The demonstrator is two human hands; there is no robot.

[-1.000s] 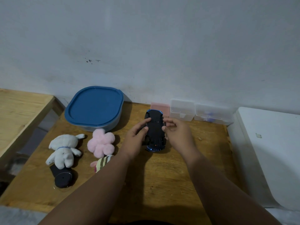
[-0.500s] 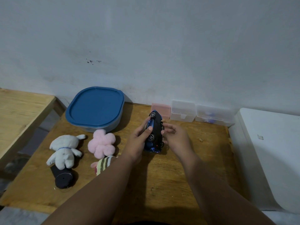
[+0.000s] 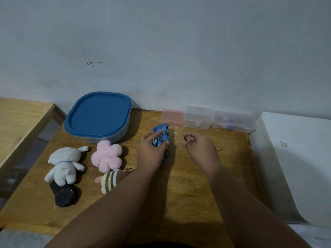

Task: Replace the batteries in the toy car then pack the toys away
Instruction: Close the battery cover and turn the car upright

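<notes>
Toy car (image 3: 161, 138) flipped from belly-up to wheels-down, left hand (image 3: 152, 151) gripping it; right hand (image 3: 198, 147) off, pinching small dark bit (image 3: 185, 139). Prob. battery step wrapping up.

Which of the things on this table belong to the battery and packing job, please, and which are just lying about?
Job: toy car in left hand; white plush; pink plush; striped plush; blue-lidded container.
Lying about: pink box; two clear boxes.
</notes>
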